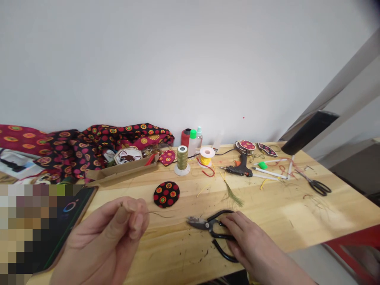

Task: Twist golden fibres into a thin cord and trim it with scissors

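My left hand (118, 229) is raised over the near left of the table, thumb and fingers pinched together on a thin brown thread (160, 215). One end of the thread trails off to the right. Black-handled scissors (203, 224) lie on the wood, their short blades pointing left. Over their handles sits my right hand (249, 237), its fingers curled around the upper loop; the fingertips are partly hidden. Behind my left hand lies a round patch of black fabric (166, 194) with red and yellow flowers.
A cardboard tray (124, 172) and patterned cloth (77, 146) fill the back left. Further right are an olive thread spool (182, 160), a yellow spool (207, 157), a glue gun (240, 168), a green tassel (233, 194) and other scissors (319, 187). A phone (68, 225) lies left.
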Available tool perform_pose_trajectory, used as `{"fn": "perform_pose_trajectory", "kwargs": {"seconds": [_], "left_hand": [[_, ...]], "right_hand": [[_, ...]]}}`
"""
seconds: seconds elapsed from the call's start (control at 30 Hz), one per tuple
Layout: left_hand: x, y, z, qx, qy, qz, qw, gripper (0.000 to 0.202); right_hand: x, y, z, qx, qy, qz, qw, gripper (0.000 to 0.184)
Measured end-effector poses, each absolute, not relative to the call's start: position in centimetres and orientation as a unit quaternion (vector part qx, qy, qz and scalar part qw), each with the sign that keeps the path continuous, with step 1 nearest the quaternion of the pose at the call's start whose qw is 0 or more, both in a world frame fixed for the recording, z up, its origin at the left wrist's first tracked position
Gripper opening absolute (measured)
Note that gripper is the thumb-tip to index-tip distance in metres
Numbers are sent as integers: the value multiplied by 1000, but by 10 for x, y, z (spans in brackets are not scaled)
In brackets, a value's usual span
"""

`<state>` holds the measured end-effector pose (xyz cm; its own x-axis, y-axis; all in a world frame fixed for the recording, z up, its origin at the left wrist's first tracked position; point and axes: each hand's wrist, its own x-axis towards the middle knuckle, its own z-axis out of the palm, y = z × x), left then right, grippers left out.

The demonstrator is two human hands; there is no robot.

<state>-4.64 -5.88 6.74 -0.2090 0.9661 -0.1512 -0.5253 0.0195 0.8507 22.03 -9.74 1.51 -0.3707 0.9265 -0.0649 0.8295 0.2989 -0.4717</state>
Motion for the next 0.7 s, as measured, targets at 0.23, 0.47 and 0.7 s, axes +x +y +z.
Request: {"fn": "perform_pose_trajectory", "kwargs": {"seconds": [0.23, 0.47, 0.7], "left_hand": [[-47, -51, 70, 292, 392, 659, 571, 16], [-48, -51, 67, 291, 404, 657, 566, 18], [-45, -52, 67, 290, 413, 639, 580, 16]], "right_hand": [[247, -104, 27, -532, -790, 217, 212, 43], [308, -82, 15, -697, -673, 185, 162, 30], [319, -54, 11, -688, -689, 207, 96, 27]]}}
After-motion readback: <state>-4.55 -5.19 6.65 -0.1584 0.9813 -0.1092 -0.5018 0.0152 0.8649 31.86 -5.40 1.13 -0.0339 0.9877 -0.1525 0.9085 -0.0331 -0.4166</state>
